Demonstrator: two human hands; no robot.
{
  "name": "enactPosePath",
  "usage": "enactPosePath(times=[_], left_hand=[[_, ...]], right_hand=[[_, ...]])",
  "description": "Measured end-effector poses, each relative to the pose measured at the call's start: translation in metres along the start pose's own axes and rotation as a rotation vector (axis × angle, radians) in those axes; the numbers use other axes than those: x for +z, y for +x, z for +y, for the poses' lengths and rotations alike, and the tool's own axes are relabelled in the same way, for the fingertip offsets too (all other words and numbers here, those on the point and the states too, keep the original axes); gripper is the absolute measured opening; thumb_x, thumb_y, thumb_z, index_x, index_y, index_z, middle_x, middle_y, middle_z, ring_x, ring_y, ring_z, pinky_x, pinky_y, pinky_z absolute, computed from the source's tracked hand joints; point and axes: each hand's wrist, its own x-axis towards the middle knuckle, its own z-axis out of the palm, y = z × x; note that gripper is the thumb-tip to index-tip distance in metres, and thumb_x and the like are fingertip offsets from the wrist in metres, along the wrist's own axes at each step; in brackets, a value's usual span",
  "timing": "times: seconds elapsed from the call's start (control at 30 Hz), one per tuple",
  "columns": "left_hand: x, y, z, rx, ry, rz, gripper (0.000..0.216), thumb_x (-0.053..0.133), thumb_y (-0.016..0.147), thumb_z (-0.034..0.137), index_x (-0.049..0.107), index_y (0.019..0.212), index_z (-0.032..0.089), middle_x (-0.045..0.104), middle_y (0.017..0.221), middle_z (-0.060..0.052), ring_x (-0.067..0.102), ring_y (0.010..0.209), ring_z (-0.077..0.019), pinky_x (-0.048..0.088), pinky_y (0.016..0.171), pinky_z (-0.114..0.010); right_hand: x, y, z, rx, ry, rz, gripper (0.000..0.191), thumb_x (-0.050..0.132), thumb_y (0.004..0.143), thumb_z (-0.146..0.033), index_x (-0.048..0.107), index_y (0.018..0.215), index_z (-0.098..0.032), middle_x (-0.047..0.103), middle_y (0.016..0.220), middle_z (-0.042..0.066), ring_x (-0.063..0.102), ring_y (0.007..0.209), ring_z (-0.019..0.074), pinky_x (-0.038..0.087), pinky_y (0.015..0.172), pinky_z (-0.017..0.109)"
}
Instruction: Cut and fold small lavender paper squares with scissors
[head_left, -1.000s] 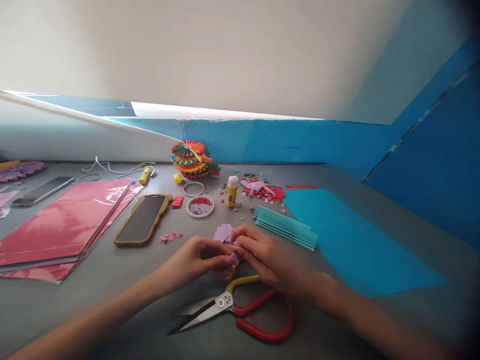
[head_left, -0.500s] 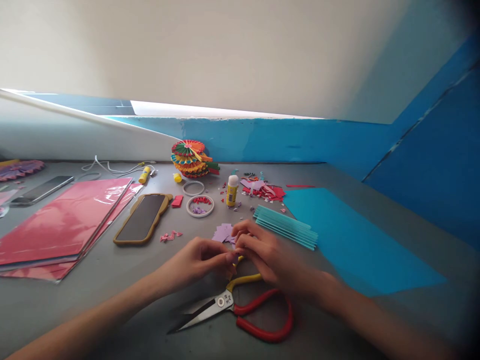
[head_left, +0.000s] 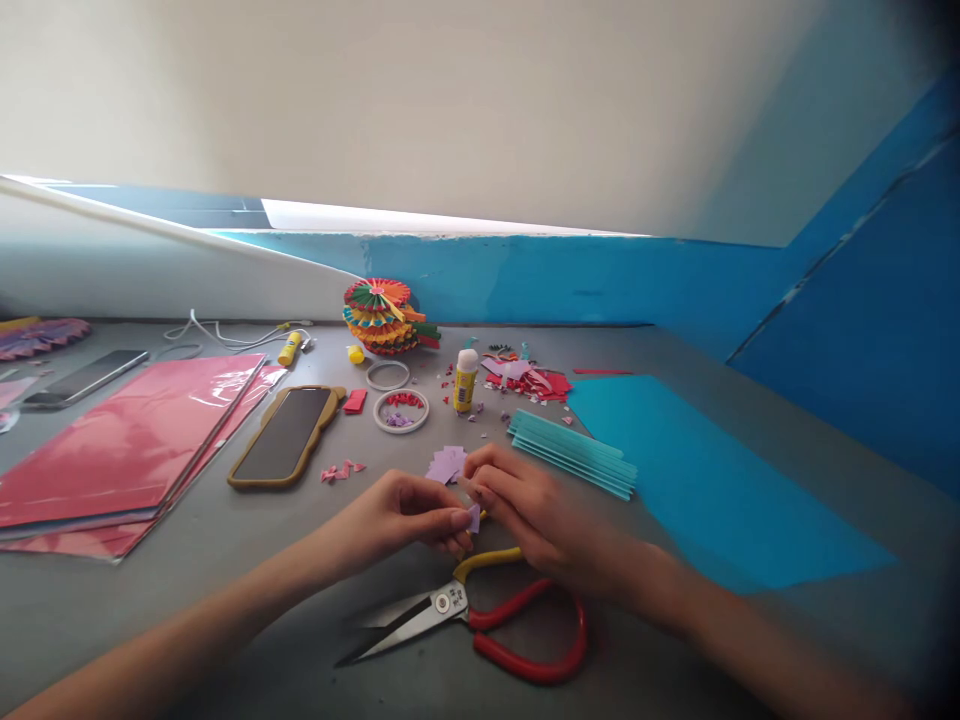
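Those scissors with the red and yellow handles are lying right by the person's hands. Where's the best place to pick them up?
Probably by the red handle, coming from the right, near the right hand. That loop of the scissors lies open with nothing over it, and the blades point away to the left, while the yellow handle sits tight below the right hand.

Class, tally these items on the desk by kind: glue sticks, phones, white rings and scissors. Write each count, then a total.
Glue sticks: 2
Phones: 2
White rings: 2
Scissors: 1
Total: 7
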Motion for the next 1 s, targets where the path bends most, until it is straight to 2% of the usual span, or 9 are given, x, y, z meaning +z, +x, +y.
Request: enactPosePath(times=[0.1, 0.23, 0.47, 0.63, 0.73, 0.9, 1.0], left_hand=[[0.001, -0.001, 0.000, 0.029, 0.023, 0.000, 0.024, 0.063, 0.085, 0.035, 0.072, 0.091, 0.013, 0.070, 0.083, -0.005, 0.060, 0.073, -0.0128, 0.047, 0.071, -0.023], [0.004, -0.004, 0.001, 0.048, 0.073, 0.015, 0.026, 0.061, 0.086, 0.036, 0.071, 0.093, 0.013, 0.069, 0.084, -0.005, 0.058, 0.073, -0.0136, 0.046, 0.070, -0.024], [0.010, -0.006, 0.001, 0.083, 0.067, 0.059, 0.027, 0.060, 0.087, 0.038, 0.070, 0.093, 0.014, 0.068, 0.081, -0.005, 0.059, 0.072, -0.0142, 0.047, 0.068, -0.024], [0.009, -0.006, 0.007, 0.123, 0.127, 0.192, 0.030, 0.057, 0.088, 0.039, 0.069, 0.095, 0.013, 0.070, 0.083, -0.006, 0.062, 0.076, -0.0151, 0.049, 0.071, -0.024], [0.008, -0.007, 0.010, 0.123, 0.155, 0.223, 0.030, 0.057, 0.089, 0.039, 0.070, 0.094, 0.013, 0.071, 0.085, -0.006, 0.064, 0.080, -0.0163, 0.049, 0.073, -0.024], [0.006, -0.006, 0.009, 0.135, 0.142, 0.222, 0.030, 0.056, 0.089, 0.039, 0.070, 0.094, 0.013, 0.071, 0.087, -0.007, 0.065, 0.084, -0.0181, 0.050, 0.075, -0.025], [0.005, -0.005, 0.008, 0.129, 0.112, 0.217, 0.031, 0.057, 0.088, 0.040, 0.071, 0.097, 0.013, 0.072, 0.088, -0.007, 0.066, 0.085, -0.0191, 0.051, 0.077, -0.027]], right_hand=[[0.001, 0.000, -0.001, 0.027, 0.018, -0.024, 0.021, 0.035, 0.101, -0.021, 0.055, 0.095, -0.017, 0.055, 0.101, 0.006, 0.054, 0.087, 0.0173, 0.047, 0.080, 0.032], [0.006, -0.001, 0.002, -0.001, 0.008, -0.009, 0.017, 0.039, 0.099, -0.017, 0.055, 0.097, -0.017, 0.055, 0.102, 0.006, 0.054, 0.088, 0.0172, 0.047, 0.080, 0.031], [0.007, -0.002, -0.003, 0.045, 0.046, 0.096, 0.019, 0.041, 0.097, -0.012, 0.055, 0.086, -0.018, 0.058, 0.097, 0.004, 0.056, 0.083, 0.0156, 0.049, 0.075, 0.028], [0.000, 0.000, -0.010, 0.109, 0.067, 0.195, 0.013, 0.047, 0.096, -0.014, 0.058, 0.096, -0.021, 0.058, 0.107, 0.003, 0.058, 0.099, 0.0156, 0.048, 0.088, 0.029], [0.000, 0.000, -0.011, 0.100, 0.036, 0.229, 0.015, 0.050, 0.093, -0.012, 0.060, 0.100, -0.022, 0.058, 0.112, 0.003, 0.058, 0.104, 0.0161, 0.048, 0.091, 0.030], [0.004, -0.001, -0.004, -0.003, 0.002, 0.248, 0.022, 0.049, 0.093, -0.010, 0.061, 0.108, -0.022, 0.057, 0.113, 0.006, 0.057, 0.105, 0.0175, 0.051, 0.090, 0.032], [0.006, -0.002, 0.002, -0.109, -0.095, 0.274, 0.025, 0.049, 0.093, -0.009, 0.059, 0.113, -0.020, 0.057, 0.113, 0.008, 0.055, 0.106, 0.0195, 0.051, 0.091, 0.036]])
